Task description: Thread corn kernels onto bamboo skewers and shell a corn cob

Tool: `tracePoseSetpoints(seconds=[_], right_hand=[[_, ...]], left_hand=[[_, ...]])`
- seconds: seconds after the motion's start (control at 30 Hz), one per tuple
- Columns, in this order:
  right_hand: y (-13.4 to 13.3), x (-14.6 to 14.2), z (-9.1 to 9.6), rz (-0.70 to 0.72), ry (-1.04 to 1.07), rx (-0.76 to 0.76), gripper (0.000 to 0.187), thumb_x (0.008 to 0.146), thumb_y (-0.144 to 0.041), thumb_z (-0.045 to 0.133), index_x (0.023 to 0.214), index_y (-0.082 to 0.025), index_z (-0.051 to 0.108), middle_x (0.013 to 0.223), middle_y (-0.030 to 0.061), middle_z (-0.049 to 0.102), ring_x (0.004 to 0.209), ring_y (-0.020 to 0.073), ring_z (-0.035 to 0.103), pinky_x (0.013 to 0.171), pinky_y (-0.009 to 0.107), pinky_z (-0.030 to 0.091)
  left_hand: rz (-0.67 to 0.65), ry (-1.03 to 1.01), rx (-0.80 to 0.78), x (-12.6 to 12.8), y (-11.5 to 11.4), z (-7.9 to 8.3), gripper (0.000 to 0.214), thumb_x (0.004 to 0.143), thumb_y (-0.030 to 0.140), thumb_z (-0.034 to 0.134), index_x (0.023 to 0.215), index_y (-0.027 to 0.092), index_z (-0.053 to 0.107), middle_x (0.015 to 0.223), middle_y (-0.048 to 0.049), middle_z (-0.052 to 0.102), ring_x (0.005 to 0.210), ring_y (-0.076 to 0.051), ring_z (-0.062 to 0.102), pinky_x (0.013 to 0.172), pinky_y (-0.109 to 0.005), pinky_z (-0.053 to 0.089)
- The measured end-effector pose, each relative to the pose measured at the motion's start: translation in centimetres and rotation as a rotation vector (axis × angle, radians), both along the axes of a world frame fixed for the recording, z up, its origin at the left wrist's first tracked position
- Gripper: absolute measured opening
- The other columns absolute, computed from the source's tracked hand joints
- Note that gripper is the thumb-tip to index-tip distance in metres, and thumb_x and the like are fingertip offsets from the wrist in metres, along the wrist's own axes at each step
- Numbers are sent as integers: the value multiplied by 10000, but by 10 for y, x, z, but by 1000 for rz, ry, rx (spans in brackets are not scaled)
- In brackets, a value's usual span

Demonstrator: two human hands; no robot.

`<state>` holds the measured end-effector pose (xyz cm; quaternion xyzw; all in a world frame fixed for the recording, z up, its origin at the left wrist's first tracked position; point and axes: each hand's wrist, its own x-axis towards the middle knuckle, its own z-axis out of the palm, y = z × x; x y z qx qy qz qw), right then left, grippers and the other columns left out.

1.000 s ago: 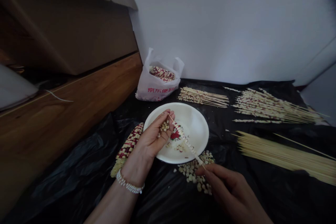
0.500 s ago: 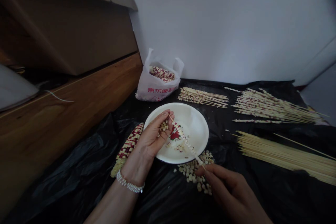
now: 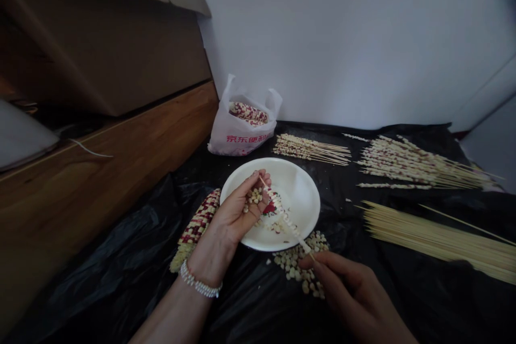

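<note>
White plate (image 3: 300, 185) partly hidden by left hand (image 3: 236, 212).

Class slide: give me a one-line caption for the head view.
Right hand holds a kernel-threaded bamboo skewer over a white plate; left hand cups corn kernels beside a cob.

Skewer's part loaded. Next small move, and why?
Probably push one more kernel onto the tip: the left hand cups loose corn kernels beside the bare point of the bamboo skewer, and the right hand grips its lower end, ready to steady it.
</note>
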<state>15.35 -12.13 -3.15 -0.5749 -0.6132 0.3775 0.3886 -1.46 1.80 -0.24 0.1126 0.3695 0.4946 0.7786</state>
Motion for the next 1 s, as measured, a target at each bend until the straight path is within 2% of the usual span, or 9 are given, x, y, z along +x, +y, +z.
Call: tracePoseSetpoints(seconds=[0.07, 0.17, 0.37, 0.53, 0.67, 0.77, 0.87, 0.93, 1.0], right_hand=[[0, 0, 0, 14, -8, -13, 337, 924, -376, 449, 887, -217, 743, 697, 35, 733, 627, 198, 669, 536, 258, 488], [0, 1, -1, 20, -4, -20, 324, 929, -370, 454, 899, -223, 742, 759, 27, 753, 663, 195, 682, 578, 253, 501], [-1, 3, -5, 32, -15, 11, 309, 928, -352, 460, 934, -221, 740, 757, 32, 751, 723, 209, 700, 600, 252, 514], [-1, 3, -4, 22, -32, 3, 329, 934, -357, 441, 928, -223, 742, 739, 30, 744, 647, 191, 679, 561, 250, 501], [-3, 3, -3, 11, -29, -10, 337, 932, -362, 445, 986, -210, 740, 749, 37, 745, 663, 195, 675, 562, 255, 494], [-3, 3, -3, -16, -13, -11, 331, 933, -356, 452, 991, -212, 744, 687, 24, 725, 596, 175, 649, 528, 246, 480], [-1, 3, -3, -59, 17, 22, 320, 925, -357, 470, 953, -210, 753, 660, 25, 718, 592, 176, 650, 513, 240, 476], [-1, 3, -3, -62, 28, 30, 301, 923, -343, 482, 966, -220, 754, 726, 28, 741, 643, 178, 669, 554, 239, 491], [-1, 4, -4, -44, 26, 22, 295, 927, -333, 481, 994, -236, 752, 763, 20, 750, 648, 170, 669, 572, 234, 493]], left_hand=[[-4, -13, -11, 0, 1, 0, 168, 818, 69, 616, 955, 124, 697, 880, -62, 719, 683, -106, 672, 592, -175, 549], [-13, -11, -22, 0, 2, 0, 170, 790, 83, 663, 953, 119, 695, 876, -75, 718, 685, -121, 676, 584, -187, 556], [-11, 18, 9, 2, 0, 1, 168, 793, 83, 659, 952, 115, 706, 857, -81, 715, 666, -110, 663, 588, -188, 567], [-26, 73, 33, 4, -3, 2, 130, 781, 57, 659, 886, 105, 719, 861, -87, 725, 661, -107, 663, 586, -173, 561], [-87, 105, 87, 6, -6, 0, 113, 781, 63, 659, 861, 110, 724, 867, -95, 732, 629, -109, 655, 579, -184, 561], [-117, 89, 90, 5, -6, 1, 127, 814, 114, 638, 911, 120, 719, 916, -106, 730, 709, -132, 680, 612, -186, 564], [-140, 15, 50, 1, -3, 3, 217, 852, 114, 560, 1023, 87, 689, 1015, -156, 714, 883, -198, 695, 698, -243, 584], [-133, -23, 34, -2, -2, 6, 379, 801, -29, 470, 1115, 79, 653, 1069, -165, 702, 961, -217, 686, 766, -281, 583], [-104, -22, 36, -3, -2, 10, 610, 699, -152, 383, 1190, 121, 621, 1102, -135, 701, 983, -200, 684, 812, -281, 571]])
